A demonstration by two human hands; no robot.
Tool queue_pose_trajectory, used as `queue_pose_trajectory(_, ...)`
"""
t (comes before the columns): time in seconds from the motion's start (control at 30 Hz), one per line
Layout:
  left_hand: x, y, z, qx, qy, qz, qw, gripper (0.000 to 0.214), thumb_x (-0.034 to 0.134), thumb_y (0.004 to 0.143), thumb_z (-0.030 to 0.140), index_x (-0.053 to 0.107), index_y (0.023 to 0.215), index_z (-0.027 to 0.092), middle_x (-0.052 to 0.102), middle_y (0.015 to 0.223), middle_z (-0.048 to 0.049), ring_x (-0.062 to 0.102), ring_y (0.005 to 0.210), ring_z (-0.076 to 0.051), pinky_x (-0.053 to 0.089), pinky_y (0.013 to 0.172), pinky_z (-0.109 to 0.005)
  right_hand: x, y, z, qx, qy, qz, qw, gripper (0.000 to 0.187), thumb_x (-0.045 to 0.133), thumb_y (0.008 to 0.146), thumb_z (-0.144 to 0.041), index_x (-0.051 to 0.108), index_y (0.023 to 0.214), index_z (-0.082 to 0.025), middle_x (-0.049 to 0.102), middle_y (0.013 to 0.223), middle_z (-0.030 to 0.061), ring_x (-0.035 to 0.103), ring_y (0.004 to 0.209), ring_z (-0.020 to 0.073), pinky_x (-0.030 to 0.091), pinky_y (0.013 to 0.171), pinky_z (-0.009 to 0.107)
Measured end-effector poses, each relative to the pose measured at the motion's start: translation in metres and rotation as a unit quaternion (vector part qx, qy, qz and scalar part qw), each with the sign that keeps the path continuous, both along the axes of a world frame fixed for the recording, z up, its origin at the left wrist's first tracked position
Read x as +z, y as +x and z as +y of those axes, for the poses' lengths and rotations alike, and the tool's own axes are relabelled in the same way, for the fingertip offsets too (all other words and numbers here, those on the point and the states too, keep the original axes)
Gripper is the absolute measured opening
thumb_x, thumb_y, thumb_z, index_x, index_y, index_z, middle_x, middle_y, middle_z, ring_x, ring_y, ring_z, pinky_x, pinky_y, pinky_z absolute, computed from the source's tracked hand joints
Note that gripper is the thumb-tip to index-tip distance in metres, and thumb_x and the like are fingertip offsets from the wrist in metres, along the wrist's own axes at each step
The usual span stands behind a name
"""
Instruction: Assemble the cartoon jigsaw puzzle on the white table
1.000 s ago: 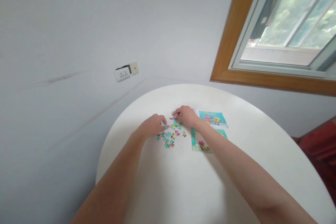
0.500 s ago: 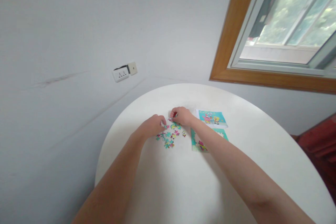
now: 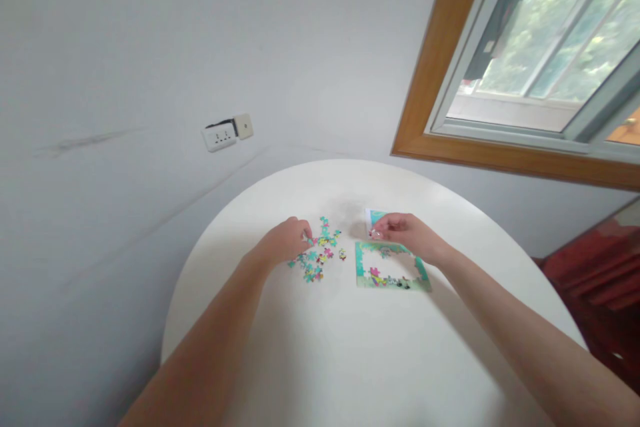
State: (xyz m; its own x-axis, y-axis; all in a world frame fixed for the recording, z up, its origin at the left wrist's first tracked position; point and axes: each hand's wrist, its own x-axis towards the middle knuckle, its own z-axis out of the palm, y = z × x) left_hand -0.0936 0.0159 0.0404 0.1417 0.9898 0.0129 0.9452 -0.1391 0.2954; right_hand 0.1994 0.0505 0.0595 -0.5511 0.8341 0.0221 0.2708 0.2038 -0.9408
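Several loose jigsaw puzzle pieces (image 3: 313,272) in teal, pink and yellow lie in a pile left of the puzzle frame. At the pile's left edge, my left hand (image 3: 286,240) is closed, its fingertips pinching what looks like a puzzle piece. My right hand (image 3: 411,235) pinches a small pale and dark-red puzzle piece (image 3: 375,234) above the far side of the frame. The partly filled puzzle frame (image 3: 359,268) has a teal border, with pink, yellow and dark pieces along its lower side. Behind it, a printed picture sheet (image 3: 369,219) is mostly covered by my right hand.
Everything rests on a round white table (image 3: 320,353). A wall with a power socket (image 3: 220,137) rises close behind on the left. At the right are a wood-framed window (image 3: 423,140) and red fabric (image 3: 595,267).
My right hand has moved right from the pile to above the puzzle frame, carrying a puzzle piece. My left hand stays by the pile. The view has shifted slightly right.
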Motion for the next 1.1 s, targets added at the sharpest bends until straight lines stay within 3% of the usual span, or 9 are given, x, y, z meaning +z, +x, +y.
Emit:
queue_pose_trajectory(0.17, -0.005, 0.012, 0.003, -0.017, 0.023, -0.019, 0.999, 0.019, 0.056, 0.073, 0.023, 0.067, 0.088, 0.019, 0.063, 0.089, -0.0062, 0.062, 0.084, -0.019, 0.046, 0.080, -0.027, -0.013, 0.048, -0.025, -0.090, 0.015, 0.029, 0.995, 0.031, 0.069, 0.070, -0.046, 0.063, 0.081, -0.017, 0.068, 0.078, 0.0037, 0.063, 0.079, 0.0179, 0.048, 0.077, 0.033)
queue_pose_trajectory(0.43, -0.002, 0.016, 0.005, -0.012, 0.061, -0.009, 0.998, 0.028, 0.051, 0.074, 0.023, 0.063, 0.099, 0.019, 0.060, 0.090, -0.0051, 0.059, 0.082, -0.019, 0.047, 0.079, -0.029, -0.032, 0.036, -0.026, -0.159, 0.101, -0.102, 0.977, 0.023, 0.054, 0.079, -0.032, 0.070, 0.088, -0.018, 0.071, 0.081, 0.0025, 0.061, 0.076, 0.0171, 0.044, 0.072, 0.028)
queue_pose_trajectory(0.57, 0.009, 0.045, -0.003, -0.021, 0.141, -0.070, 0.987, 0.026, 0.045, 0.083, 0.028, 0.064, 0.099, 0.019, 0.057, 0.092, -0.0054, 0.057, 0.081, -0.018, 0.046, 0.081, -0.031, -0.033, 0.031, -0.031, -0.151, 0.118, -0.063, 0.980, 0.023, 0.051, 0.081, -0.026, 0.067, 0.095, -0.019, 0.070, 0.075, 0.0004, 0.061, 0.076, 0.0160, 0.043, 0.073, 0.027)
queue_pose_trajectory(0.67, 0.010, 0.081, -0.016, -0.097, 0.105, -0.162, 0.976, 0.026, 0.045, 0.088, 0.033, 0.065, 0.099, 0.020, 0.059, 0.094, -0.0050, 0.057, 0.082, -0.017, 0.047, 0.081, -0.028, -0.029, 0.027, -0.038, -0.140, 0.145, -0.038, 0.979, 0.017, 0.053, 0.082, -0.027, 0.065, 0.091, -0.019, 0.068, 0.077, 0.0000, 0.060, 0.081, 0.0158, 0.043, 0.076, 0.026)
queue_pose_trajectory(0.77, 0.003, 0.107, -0.027, -0.184, 0.089, -0.191, 0.960, 0.029, 0.055, 0.085, 0.032, 0.062, 0.111, 0.022, 0.060, 0.100, -0.0058, 0.057, 0.089, -0.018, 0.046, 0.084, -0.029, -0.023, 0.023, -0.046, -0.127, 0.163, -0.021, 0.978, 0.013, 0.054, 0.082, -0.026, 0.063, 0.088, -0.019, 0.065, 0.078, -0.0009, 0.058, 0.079, 0.0143, 0.042, 0.075, 0.025)
queue_pose_trajectory(0.87, 0.000, 0.116, -0.033, -0.207, 0.142, -0.178, 0.951, 0.034, 0.062, 0.082, 0.030, 0.059, 0.115, 0.022, 0.059, 0.103, -0.0066, 0.054, 0.098, -0.021, 0.043, 0.089, -0.032, -0.018, 0.020, -0.052, -0.113, 0.158, -0.009, 0.981, 0.012, 0.054, 0.084, -0.026, 0.063, 0.086, -0.019, 0.063, 0.077, -0.0015, 0.057, 0.077, 0.0132, 0.042, 0.073, 0.024)
queue_pose_trajectory(1.1, 0.009, 0.112, -0.034, -0.218, 0.251, -0.099, 0.938, 0.018, 0.065, 0.082, 0.028, 0.066, 0.099, 0.022, 0.059, 0.092, -0.0039, 0.053, 0.091, -0.020, 0.042, 0.084, -0.035, -0.017, 0.018, -0.053, -0.102, 0.130, 0.011, 0.986, 0.017, 0.054, 0.086, -0.033, 0.063, 0.085, -0.019, 0.063, 0.075, -0.0009, 0.055, 0.072, 0.0131, 0.041, 0.070, 0.026)
